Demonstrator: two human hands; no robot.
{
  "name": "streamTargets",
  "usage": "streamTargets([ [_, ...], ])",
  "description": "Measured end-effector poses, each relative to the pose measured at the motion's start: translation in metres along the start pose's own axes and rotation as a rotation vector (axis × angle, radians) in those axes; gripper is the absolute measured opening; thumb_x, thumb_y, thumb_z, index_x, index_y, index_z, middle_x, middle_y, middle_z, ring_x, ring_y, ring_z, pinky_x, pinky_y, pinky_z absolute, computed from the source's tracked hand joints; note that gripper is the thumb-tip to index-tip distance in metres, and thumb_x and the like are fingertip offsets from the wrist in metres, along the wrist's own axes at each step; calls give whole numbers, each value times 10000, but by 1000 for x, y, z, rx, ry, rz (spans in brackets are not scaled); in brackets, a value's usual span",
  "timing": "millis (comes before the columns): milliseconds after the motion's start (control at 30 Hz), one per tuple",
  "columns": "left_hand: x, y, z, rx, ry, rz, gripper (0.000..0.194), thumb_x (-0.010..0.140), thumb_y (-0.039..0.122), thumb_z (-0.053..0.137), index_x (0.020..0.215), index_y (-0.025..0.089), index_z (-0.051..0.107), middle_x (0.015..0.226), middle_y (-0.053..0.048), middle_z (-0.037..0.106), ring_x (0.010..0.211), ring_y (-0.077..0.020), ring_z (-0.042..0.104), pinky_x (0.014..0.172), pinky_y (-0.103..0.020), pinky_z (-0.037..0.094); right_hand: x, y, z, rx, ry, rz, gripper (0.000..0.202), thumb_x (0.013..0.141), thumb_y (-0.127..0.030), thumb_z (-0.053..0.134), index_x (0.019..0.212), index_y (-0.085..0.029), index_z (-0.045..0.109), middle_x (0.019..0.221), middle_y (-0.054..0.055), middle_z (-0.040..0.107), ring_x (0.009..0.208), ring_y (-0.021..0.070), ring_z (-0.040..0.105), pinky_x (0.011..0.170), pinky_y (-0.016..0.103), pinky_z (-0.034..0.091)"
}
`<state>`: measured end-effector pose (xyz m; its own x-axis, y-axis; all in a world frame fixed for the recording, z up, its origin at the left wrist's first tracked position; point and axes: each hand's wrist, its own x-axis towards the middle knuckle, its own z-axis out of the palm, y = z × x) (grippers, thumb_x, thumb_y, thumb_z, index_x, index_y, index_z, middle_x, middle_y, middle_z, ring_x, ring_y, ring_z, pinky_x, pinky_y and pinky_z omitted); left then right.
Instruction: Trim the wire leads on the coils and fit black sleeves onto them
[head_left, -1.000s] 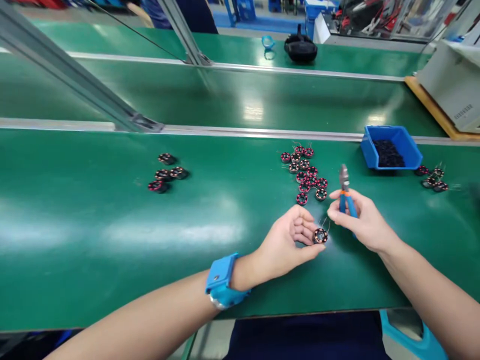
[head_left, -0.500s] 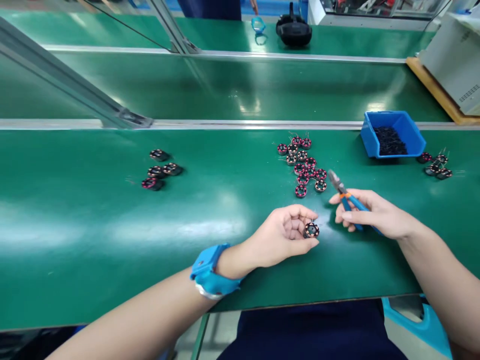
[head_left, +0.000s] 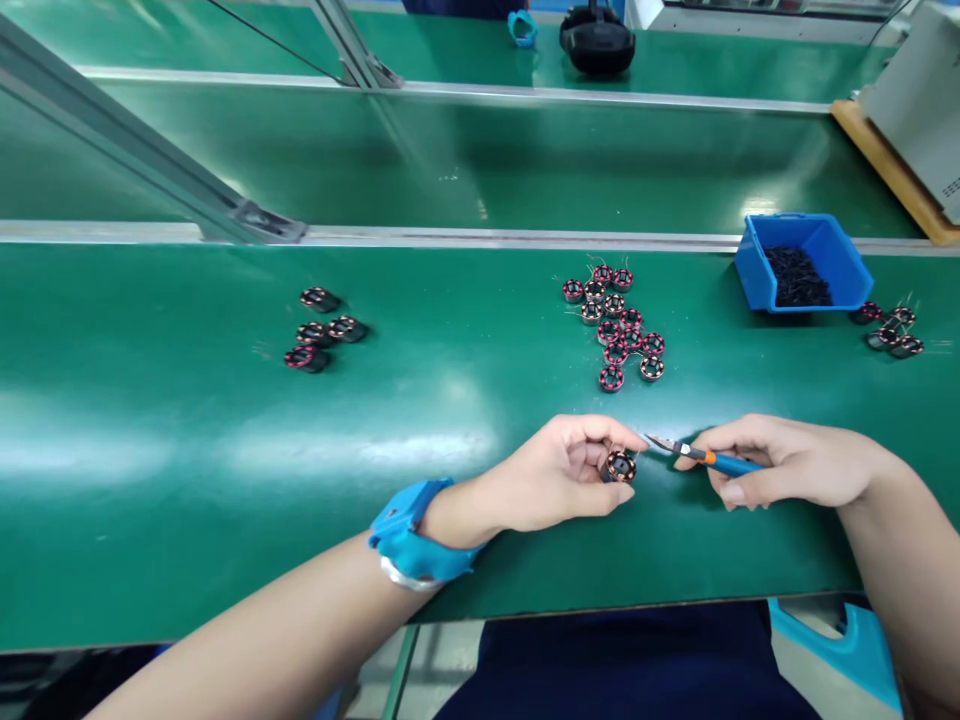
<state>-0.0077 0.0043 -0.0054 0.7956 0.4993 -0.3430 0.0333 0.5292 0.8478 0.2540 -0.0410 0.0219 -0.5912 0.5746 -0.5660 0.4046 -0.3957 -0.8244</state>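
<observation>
Near the table's front edge, my left hand [head_left: 562, 472] holds a small ring-shaped coil [head_left: 619, 466] with copper-coloured windings between its fingers and thumb. Thin wires stick up from this coil. My right hand [head_left: 787, 462] grips blue-handled pliers [head_left: 724, 462] with an orange band. Their metal jaws point left and lie close to the left fingertips and the coil's wires. Beyond the hands, a group of several similar coils [head_left: 611, 378], pink or copper-coloured on top, rests on the green table [head_left: 420, 540].
A blue bin [head_left: 825, 296] of dark small pieces stands at the back right, with several coils [head_left: 907, 346] beside it. Several more coils [head_left: 306, 358] sit at the left. A metal frame post [head_left: 135, 140] slants across the upper left. A black headset [head_left: 597, 42] lies far back.
The pliers have come down from pointing up and left to nearly level, with their jaws now near the held coil. My right hand has turned and lowered slightly. The view has shifted a little.
</observation>
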Motion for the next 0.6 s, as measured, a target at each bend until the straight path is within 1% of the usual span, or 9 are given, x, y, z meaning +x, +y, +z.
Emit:
streamTargets([
  [100, 0, 1, 0, 21, -8, 2, 339, 644, 108, 766, 961, 165, 661, 720, 17, 600, 611, -79, 539, 528, -188, 410, 0, -2, 0, -24, -21, -24, 383, 844, -426, 641, 1129, -170, 632, 741, -16, 507, 623, 98, 481, 565, 222, 433],
  [200, 0, 0, -1, 46, -8, 6, 339, 647, 100, 753, 968, 161, 663, 795, -10, 626, 669, -91, 558, 562, -195, 431, 0, -1, -1, -71, -26, -47, 392, 845, -406, 639, 1155, -165, 632, 739, -16, 503, 635, 103, 456, 603, 239, 415],
  [333, 0, 0, -2, 71, -17, 7, 340, 659, 95, 738, 984, 156, 660, 879, -37, 640, 745, -108, 578, 601, -206, 448, 1, 1, -2, -108, -19, -39, 429, 838, -410, 639, 1185, -158, 623, 756, -6, 530, 654, 112, 462, 626, 248, 413],
  [467, 0, 1, -2, 95, -32, -5, 348, 674, 96, 726, 1010, 130, 645, 945, -61, 636, 797, -114, 571, 626, -211, 445, 2, 3, -3, -98, -41, -12, 460, 827, -428, 646, 1188, -144, 620, 739, -7, 528, 635, 111, 475, 604, 244, 417],
  [600, 0, 2, -2, 125, -42, -18, 344, 689, 102, 717, 1022, 117, 634, 914, -52, 622, 770, -104, 544, 628, -215, 435, 2, 4, -4, -81, -62, 7, 458, 837, -440, 632, 1182, -139, 619, 713, -13, 523, 611, 107, 501, 582, 239, 426],
])
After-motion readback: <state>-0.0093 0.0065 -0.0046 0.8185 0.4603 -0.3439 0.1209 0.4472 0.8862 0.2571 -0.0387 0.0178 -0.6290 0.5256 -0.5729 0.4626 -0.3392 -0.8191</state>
